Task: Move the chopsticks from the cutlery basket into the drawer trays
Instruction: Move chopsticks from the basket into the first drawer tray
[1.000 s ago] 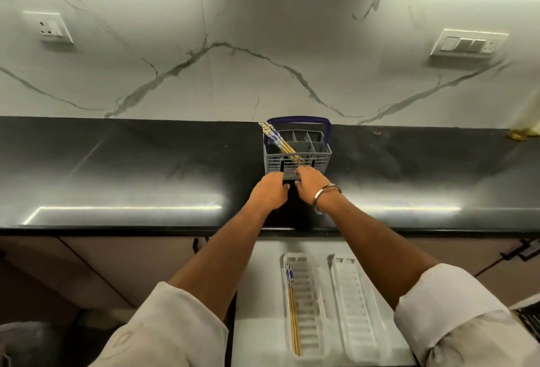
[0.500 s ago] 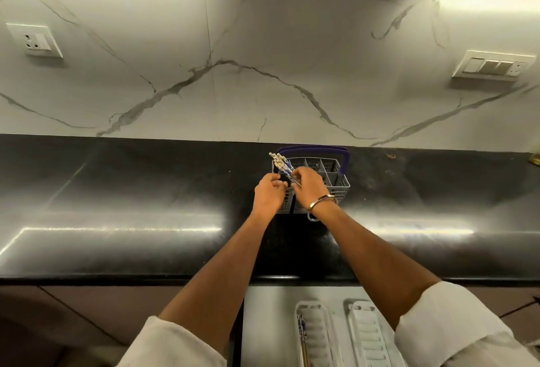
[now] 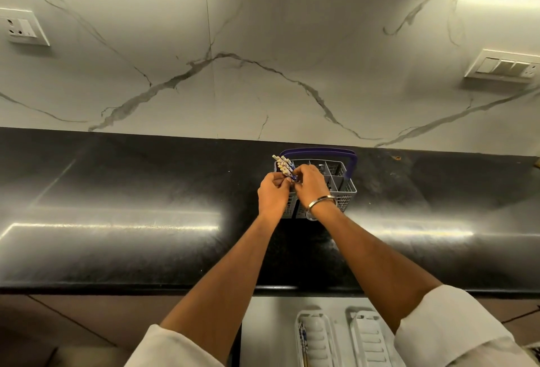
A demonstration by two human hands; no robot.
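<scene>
1. Up on the black table, the chopsticks stand as a bundle in the left end of the grey basket, their pale tips leaning up and left, with blue patterned bands below.
2. Both hands meet at the bundle: the left hand and right hand each pinch it with curled fingers.
3. Below, two white trays lie side by side in the open drawer; the left one holds chopsticks along its left edge.

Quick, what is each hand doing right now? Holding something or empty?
Left hand: fingers pinch the chopsticks in the cutlery basket.
Right hand: fingers curled on the same chopsticks.
</scene>
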